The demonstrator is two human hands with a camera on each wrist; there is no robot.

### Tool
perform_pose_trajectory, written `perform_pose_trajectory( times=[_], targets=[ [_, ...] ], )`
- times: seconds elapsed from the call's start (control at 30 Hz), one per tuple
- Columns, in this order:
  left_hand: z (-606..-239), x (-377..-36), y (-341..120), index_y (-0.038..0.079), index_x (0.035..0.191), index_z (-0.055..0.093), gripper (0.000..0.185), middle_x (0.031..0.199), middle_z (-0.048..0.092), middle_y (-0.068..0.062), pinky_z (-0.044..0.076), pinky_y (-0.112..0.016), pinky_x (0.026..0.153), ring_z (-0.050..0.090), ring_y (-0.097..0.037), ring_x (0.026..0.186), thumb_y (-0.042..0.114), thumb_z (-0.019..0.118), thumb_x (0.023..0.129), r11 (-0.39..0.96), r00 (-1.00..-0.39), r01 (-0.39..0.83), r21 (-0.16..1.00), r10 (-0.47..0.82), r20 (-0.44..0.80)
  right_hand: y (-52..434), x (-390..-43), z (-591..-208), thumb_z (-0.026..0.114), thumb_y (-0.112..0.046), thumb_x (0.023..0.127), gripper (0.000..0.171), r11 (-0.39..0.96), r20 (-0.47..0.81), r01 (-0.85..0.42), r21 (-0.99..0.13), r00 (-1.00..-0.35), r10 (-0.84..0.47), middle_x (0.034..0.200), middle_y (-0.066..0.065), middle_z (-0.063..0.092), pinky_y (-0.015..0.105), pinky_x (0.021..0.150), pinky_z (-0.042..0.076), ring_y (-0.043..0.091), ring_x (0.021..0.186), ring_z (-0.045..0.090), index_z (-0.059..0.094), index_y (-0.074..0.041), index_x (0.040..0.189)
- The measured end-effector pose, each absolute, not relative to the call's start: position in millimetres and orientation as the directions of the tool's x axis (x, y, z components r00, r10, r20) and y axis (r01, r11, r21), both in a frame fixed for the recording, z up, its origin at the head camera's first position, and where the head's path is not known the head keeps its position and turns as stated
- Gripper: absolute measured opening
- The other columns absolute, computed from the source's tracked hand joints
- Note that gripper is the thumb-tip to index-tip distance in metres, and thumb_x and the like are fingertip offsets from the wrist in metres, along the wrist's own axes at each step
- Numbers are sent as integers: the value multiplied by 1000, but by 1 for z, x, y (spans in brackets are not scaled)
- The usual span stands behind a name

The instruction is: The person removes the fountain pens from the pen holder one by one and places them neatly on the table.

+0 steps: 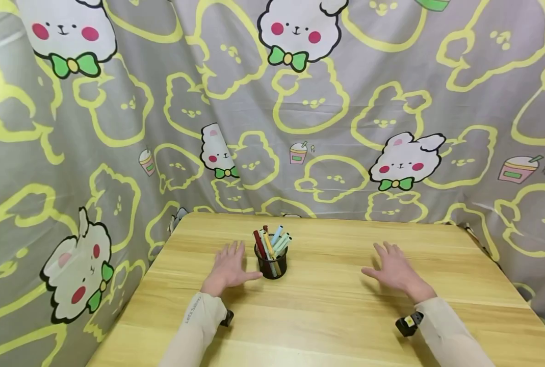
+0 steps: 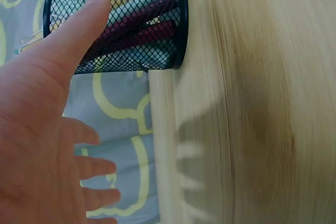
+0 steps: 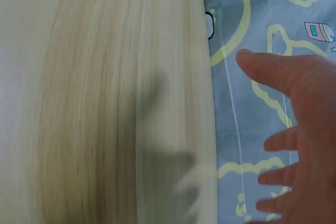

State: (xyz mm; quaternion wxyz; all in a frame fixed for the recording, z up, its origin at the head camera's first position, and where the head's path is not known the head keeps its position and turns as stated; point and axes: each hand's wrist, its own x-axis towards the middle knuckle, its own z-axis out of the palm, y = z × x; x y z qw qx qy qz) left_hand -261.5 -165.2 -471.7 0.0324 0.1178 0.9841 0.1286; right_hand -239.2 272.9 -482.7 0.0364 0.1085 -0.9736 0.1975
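A black mesh pen holder (image 1: pixel 272 267) stands upright on the table, filled with several pens (image 1: pixel 272 243) in red, yellow, pale blue and mint. Just to its left is my left hand (image 1: pixel 228 270), fingers spread and thumb pointing at the holder. In the left wrist view the thumb (image 2: pixel 86 22) overlaps the mesh wall of the pen holder (image 2: pixel 134 3). My right hand (image 1: pixel 396 272) is well to the right of the holder, over the tabletop, with fingers spread and nothing held. The right wrist view has that hand (image 3: pixel 315 129) above the wood, its shadow falling on the surface.
The light wooden table (image 1: pixel 318 316) reaches back to a grey curtain (image 1: pixel 263 112) printed with rabbits and yellow outlines, which also hangs along both sides. Small black devices are strapped at both wrists, one under the left sleeve (image 1: pixel 199 321) and one by the right sleeve (image 1: pixel 451 326).
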Motion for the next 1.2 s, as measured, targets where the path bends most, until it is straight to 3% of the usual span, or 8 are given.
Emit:
perform_pose_trajectory(
  times=[0.2,0.37,0.57,1.07,1.2],
  targets=[
    [-477,-268,-163,0,150,17,110,151,23,-21,19,-52,109,23,-38,137,59,70,75,849,-955,262,458,296,-2,261,-247,-485,66,-36,88,76,821,137,-282,-496,-959,-247,133,38,37,63,95,30,55,121,34,35,13,136],
    [-482,-271,-158,3,150,21,106,151,26,-18,24,-52,107,24,-37,136,53,75,74,742,-954,217,634,298,-22,248,-252,-485,64,-39,89,71,758,143,-297,-581,-954,-263,131,32,44,59,95,35,49,120,40,40,12,134],
    [-487,-275,-155,5,150,20,103,150,28,-18,26,-54,105,28,-37,135,44,79,75,615,-950,186,766,311,-19,227,-258,-480,63,-35,91,61,652,156,-303,-695,-949,-275,126,28,50,53,90,43,44,114,47,45,9,130],
    [-494,-283,-147,-2,150,10,109,152,18,-23,24,-55,106,22,-39,136,38,80,76,512,-949,93,854,304,-79,179,-274,-477,62,-17,93,36,429,120,-254,-867,-942,-314,117,20,57,38,83,48,29,103,56,52,2,122],
    [-496,-286,-146,0,150,12,105,150,25,-23,27,-53,105,26,-39,135,33,80,76,466,-945,104,879,323,-60,164,-278,-473,60,-14,94,33,348,124,-247,-904,-932,-340,113,20,59,36,80,50,25,99,58,52,3,121]
  ],
)
